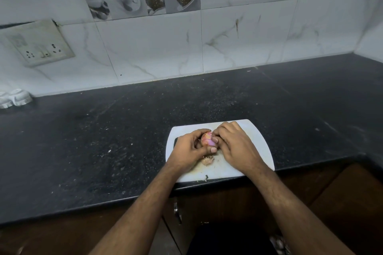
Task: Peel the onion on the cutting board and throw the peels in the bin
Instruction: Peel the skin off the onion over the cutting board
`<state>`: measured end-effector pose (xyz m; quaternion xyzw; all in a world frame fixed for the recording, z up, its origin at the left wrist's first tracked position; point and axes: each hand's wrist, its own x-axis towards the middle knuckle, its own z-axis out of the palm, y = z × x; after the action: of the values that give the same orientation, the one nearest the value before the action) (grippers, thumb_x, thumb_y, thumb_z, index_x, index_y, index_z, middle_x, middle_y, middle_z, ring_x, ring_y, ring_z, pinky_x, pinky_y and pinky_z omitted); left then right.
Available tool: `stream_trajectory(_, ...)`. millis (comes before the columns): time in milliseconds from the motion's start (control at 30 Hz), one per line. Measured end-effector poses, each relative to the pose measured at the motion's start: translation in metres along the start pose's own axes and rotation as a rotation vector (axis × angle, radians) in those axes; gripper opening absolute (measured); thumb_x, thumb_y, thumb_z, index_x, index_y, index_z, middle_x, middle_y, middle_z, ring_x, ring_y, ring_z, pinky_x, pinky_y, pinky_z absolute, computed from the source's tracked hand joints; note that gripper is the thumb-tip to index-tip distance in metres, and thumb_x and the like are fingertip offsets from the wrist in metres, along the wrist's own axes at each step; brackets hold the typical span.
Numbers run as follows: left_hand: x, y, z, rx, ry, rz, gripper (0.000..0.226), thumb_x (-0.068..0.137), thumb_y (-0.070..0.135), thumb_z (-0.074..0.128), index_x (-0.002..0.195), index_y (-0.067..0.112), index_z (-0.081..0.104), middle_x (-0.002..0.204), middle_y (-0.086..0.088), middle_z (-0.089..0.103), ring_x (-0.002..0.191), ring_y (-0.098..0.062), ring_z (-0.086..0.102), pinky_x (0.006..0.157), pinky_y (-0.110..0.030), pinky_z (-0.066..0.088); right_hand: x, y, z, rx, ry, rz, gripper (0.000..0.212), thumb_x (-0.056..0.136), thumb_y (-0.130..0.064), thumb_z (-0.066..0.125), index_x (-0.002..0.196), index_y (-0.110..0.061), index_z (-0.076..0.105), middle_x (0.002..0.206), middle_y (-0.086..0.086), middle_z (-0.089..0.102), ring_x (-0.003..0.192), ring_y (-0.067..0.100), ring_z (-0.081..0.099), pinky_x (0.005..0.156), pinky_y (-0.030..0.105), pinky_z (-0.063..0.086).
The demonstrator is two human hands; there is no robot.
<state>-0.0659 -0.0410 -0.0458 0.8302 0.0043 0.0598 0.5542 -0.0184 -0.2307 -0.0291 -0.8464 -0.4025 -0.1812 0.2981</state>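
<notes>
A small pinkish-purple onion (207,138) is held just above the white cutting board (257,141) near the counter's front edge. My left hand (187,150) wraps around it from the left, thumb under it. My right hand (236,145) comes in from the right, its fingertips pinching the onion's top skin. A loose piece of papery peel (207,160) lies on the board below the hands, with small scraps near the board's front edge (206,177). A dark bin (230,238) stands on the floor below the counter, with some peels (277,243) at its right edge.
The black granite counter (103,141) runs left and right, bounded by a marble-tiled wall. A white object (14,98) sits at the far left by the wall. A switch socket plate (41,45) hangs on the wall. Brown cabinet doors with a metal handle (177,212) are below.
</notes>
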Motion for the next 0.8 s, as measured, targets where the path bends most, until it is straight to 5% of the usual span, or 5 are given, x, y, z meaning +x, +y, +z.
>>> stream_trajectory(233,0.0029,-0.0019,0.0018,-0.046,-0.012,-0.032,0.054,0.079,0.016,0.092,0.129,0.015,0.071,0.070,0.018,0.071,0.059,0.005,0.055,0.067,-0.012,0.049,0.0029,0.0035,0.0010,0.053,-0.079,0.036,0.017,0.094,-0.010,0.048,0.101,-0.020,0.060,0.104,-0.014,0.052,0.097,0.012,0.040,0.085,0.033,0.042)
stream_trajectory(400,0.0030,0.0029,-0.0007,-0.229,0.055,-0.114,0.041,0.081,0.001,0.088,0.119,0.005,0.073,0.091,-0.002,0.079,0.063,-0.003,0.066,0.056,-0.017,0.052,0.0001,0.0070,0.0014,0.212,-0.097,0.097,0.019,0.103,-0.010,0.052,0.094,-0.025,0.061,0.098,-0.019,0.053,0.100,0.014,0.043,0.085,0.024,0.039)
stream_trajectory(500,0.0021,0.0041,-0.0006,-0.217,0.042,-0.116,0.046,0.074,-0.006,0.090,0.113,0.010,0.071,0.094,-0.002,0.080,0.070,-0.006,0.073,0.068,-0.021,0.061,0.0010,0.0041,-0.0008,0.255,-0.070,0.167,0.024,0.104,-0.017,0.051,0.087,-0.031,0.058,0.093,-0.019,0.056,0.099,0.009,0.048,0.082,0.020,0.039)
stream_trajectory(667,0.0019,0.0013,-0.0018,-0.127,0.105,-0.119,0.070,0.051,0.029,0.106,0.109,0.026,0.067,0.104,-0.005,0.080,0.096,-0.025,0.078,0.087,-0.043,0.065,0.0015,0.0013,-0.0027,0.237,0.041,0.310,0.023,0.091,-0.015,0.052,0.072,-0.024,0.058,0.078,-0.012,0.059,0.085,0.007,0.055,0.072,0.027,0.041)
stream_trajectory(800,0.0017,-0.0016,-0.0015,-0.075,0.132,-0.086,0.078,0.041,0.047,0.104,0.101,0.028,0.058,0.105,-0.006,0.078,0.095,-0.030,0.078,0.085,-0.049,0.065,0.0041,0.0010,-0.0027,0.244,-0.076,0.350,0.026,0.086,-0.002,0.061,0.102,-0.023,0.062,0.100,-0.013,0.056,0.092,0.000,0.055,0.079,0.015,0.044)
